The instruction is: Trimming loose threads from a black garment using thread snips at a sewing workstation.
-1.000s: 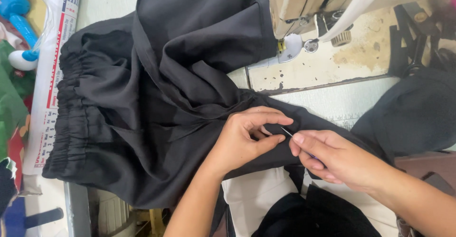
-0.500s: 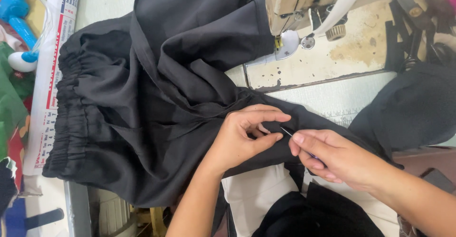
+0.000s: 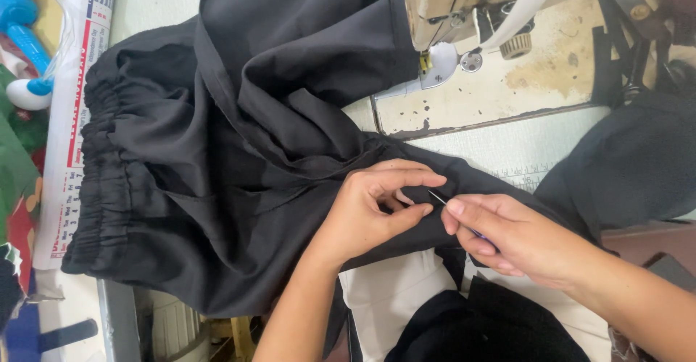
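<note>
A worn cream-painted sewing table (image 3: 551,93), chipped and stained near its middle, carries a large black woven garment with a gathered elastic waistband (image 3: 217,151), which lies spread from the left side of the table to the front edge, its waistband toward the left. The left hand (image 3: 370,213) rests on a fold of this garment near the front edge, thumb and forefinger pressed together, pinching the cloth. The right hand (image 3: 507,235), just beside it, has its fingers closed on a thin metal-tipped tool with a purple handle (image 3: 453,210); the tip meets the fabric between the two hands, though what kind of tool it is cannot be told for certain. At the top stands the beige head of a sewing machine (image 3: 464,6). A long white printed strip (image 3: 76,115) lies along the left of the table, a blue and white plastic object (image 3: 25,43) beyond it. More dark cloth (image 3: 631,166) is heaped at the right.
</note>
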